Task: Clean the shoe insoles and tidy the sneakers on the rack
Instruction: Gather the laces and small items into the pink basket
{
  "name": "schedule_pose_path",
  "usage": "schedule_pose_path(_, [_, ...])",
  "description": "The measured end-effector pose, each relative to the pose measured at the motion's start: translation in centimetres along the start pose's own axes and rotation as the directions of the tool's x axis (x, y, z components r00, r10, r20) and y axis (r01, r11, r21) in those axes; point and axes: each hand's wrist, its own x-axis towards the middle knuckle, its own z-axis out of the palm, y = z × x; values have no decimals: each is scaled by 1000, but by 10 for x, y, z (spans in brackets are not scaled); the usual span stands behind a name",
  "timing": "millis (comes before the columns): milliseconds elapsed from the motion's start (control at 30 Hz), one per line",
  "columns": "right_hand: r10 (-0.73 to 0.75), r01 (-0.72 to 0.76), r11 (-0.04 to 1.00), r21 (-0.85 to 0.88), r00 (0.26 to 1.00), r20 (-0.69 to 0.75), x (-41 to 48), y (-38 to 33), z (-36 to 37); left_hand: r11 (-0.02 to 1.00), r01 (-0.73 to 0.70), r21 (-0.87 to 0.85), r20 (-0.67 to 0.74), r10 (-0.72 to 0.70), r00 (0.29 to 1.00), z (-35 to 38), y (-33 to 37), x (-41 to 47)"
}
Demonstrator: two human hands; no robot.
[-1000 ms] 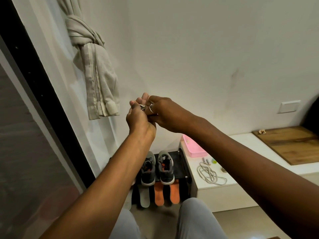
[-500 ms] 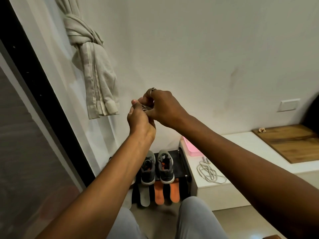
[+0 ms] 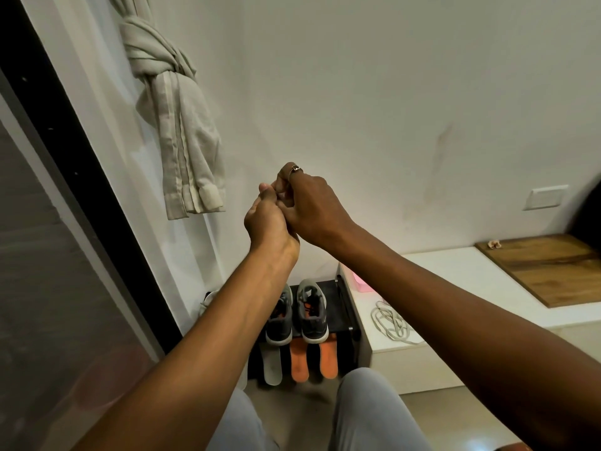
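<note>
both hands up at chest height, in front of the bare wall, well above the rack. left hand (image 3: pixel 270 222) and right hand (image 3: pixel 310 206) touch at the fingertips, fingers of both curled inward. whether anything small sits between them i cannot tell; the knuckles hide it. ring (image 3: pixel 294 169) on a right finger.

sneakers (image 3: pixel 297 314) sit side by side on the rack (image 3: pixel 343 304), toes toward the wall, heels at the front edge. reads as already tidied. below them, three insoles stand on end against the rack front: one grey insole (image 3: pixel 271 362), two orange insoles (image 3: pixel 312 359). propped upright probably to air or dry, so my guess is cleaning is done or nearly.

surface (image 3: pixel 455 271) to the right carries a loose coil of laces (image 3: pixel 390 323) and a pink tray (image 3: pixel 361 283), half hidden by the right arm. laces off the shoes suggest relacing is left.

neither hand is near any task item; likely fiddling with fingers or some small piece.
</note>
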Motion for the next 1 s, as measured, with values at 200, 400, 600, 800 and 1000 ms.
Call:
schedule_pose_path(200, [-29,18,977,-211,998,-50,-4,-4,-4,994,-34,100,-33,37,999,10,-9,-6])
schedule_pose_path(400, [-49,-4,952,-306,985,-163,-5,-1,2,993,-26,112,30,23,999,13,-11,-7])
schedule_pose_path(600, [137,-118,988,104,971,-197,-3,10,6,994,-28,101,20,26,999,8,-4,-3])
schedule_pose_path(800, [171,-166,960,228,985,-4,-7,15,-6,1000,-16,15,-29,17,999,-2,-3,4])
schedule_pose_path(1000, [161,-151,979,138,985,-66,-6,8,-3,1000,0,-3,-6,0,1000,-1,-4,3])
